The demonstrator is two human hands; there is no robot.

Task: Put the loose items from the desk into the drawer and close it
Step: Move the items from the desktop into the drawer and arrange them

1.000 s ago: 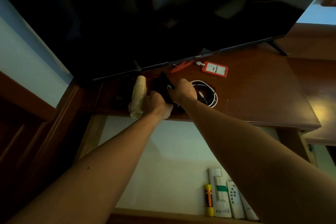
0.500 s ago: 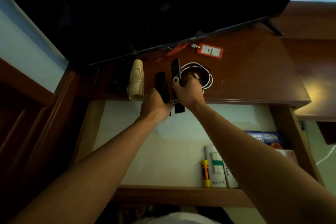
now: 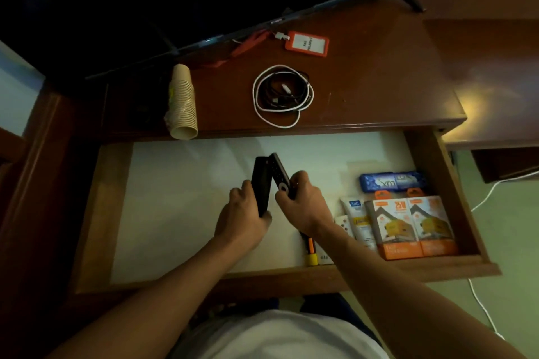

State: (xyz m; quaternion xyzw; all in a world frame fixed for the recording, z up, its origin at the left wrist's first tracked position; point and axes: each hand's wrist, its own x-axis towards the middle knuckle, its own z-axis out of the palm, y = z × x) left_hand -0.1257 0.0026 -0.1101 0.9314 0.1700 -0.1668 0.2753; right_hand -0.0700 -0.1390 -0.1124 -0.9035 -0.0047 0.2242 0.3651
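Left hand [image 3: 243, 214]: clamped on black remote [image 3: 260, 183], over open drawer [image 3: 96, 213].
Right hand [image 3: 300, 204]: clamped on buttoned remote [image 3: 279, 176], tops touching.
Desk [image 3: 379, 81]: cup stack [image 3: 182, 102], cables [image 3: 282, 95], orange badge [image 3: 306, 44].

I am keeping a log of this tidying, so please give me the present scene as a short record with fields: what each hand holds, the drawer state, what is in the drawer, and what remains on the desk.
left hand: holds plain black remote over the drawer
right hand: holds buttoned remote over the drawer
drawer: pulled open
drawer contents: blue pack, two orange boxes, tube, marker
left on desk: cup stack, coiled cables, orange badge holder
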